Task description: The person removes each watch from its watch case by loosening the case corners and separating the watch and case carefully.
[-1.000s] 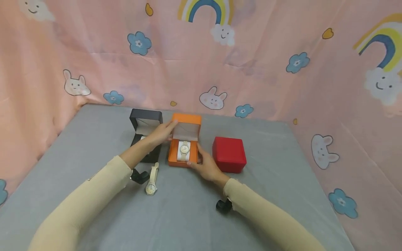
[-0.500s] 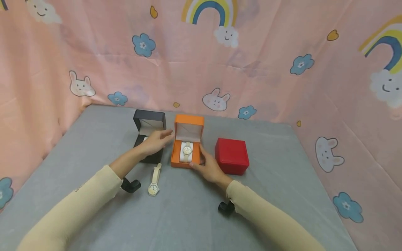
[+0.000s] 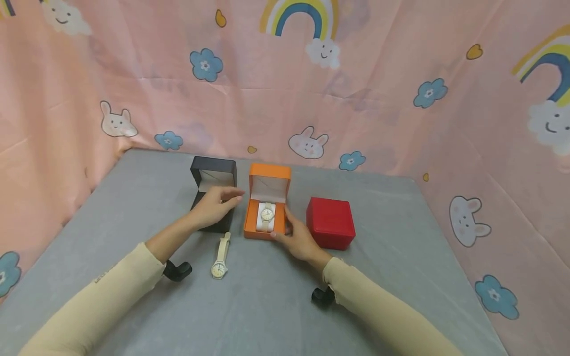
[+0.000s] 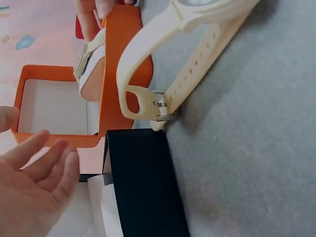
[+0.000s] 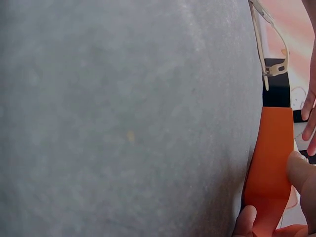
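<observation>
An orange watch box (image 3: 270, 170) stands with its lid up, a cream-strapped watch (image 3: 267, 214) round the white cushion inside. My right hand (image 3: 299, 241) grips this box at its front right corner; in the right wrist view the thumb (image 5: 300, 170) lies on the front wall's upper edge. My left hand (image 3: 211, 205) hovers over the lower part of a black watch box (image 3: 215, 165), hiding most of its inside. Its fingers are relaxed, hold nothing and point at the orange box. A second cream watch (image 3: 220, 257) lies on the table in front, its strap buckled in the left wrist view.
A closed red box (image 3: 330, 222) sits to the right of my right hand. Grey cloth covers the table (image 3: 383, 277). A pink printed curtain (image 3: 378, 99) hangs behind and at both sides. Black wrist cameras (image 3: 178, 271) hang under both forearms.
My left hand has let go of the orange box's raised lid and drawn back left and down, over the black box. The right hand keeps its grip on the orange box.
</observation>
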`<move>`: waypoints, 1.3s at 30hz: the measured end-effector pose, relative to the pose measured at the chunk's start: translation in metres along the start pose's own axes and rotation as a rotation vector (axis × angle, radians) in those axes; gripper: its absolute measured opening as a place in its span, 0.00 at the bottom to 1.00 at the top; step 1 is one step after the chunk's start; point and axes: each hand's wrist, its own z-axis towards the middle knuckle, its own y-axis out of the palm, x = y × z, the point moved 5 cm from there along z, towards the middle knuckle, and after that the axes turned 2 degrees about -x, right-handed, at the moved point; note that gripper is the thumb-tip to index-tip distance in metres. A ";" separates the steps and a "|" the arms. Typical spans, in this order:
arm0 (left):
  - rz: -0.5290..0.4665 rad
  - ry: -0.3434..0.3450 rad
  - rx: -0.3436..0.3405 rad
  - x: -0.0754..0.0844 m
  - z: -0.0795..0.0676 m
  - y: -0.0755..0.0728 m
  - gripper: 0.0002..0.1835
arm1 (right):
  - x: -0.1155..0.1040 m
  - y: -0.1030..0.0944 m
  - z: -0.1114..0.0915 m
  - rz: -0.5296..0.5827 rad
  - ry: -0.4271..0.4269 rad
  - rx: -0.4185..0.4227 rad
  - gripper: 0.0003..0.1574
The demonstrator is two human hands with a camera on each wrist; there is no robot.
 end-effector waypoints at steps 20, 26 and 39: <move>0.068 0.149 -0.182 0.004 0.015 0.026 0.33 | -0.002 -0.002 0.000 0.016 -0.010 -0.002 0.57; 0.061 0.137 -0.254 -0.001 0.020 0.035 0.37 | -0.001 0.001 0.000 0.011 -0.010 0.000 0.57; 0.273 0.159 -0.220 -0.004 0.030 0.045 0.41 | -0.002 0.000 0.000 -0.006 -0.021 -0.003 0.57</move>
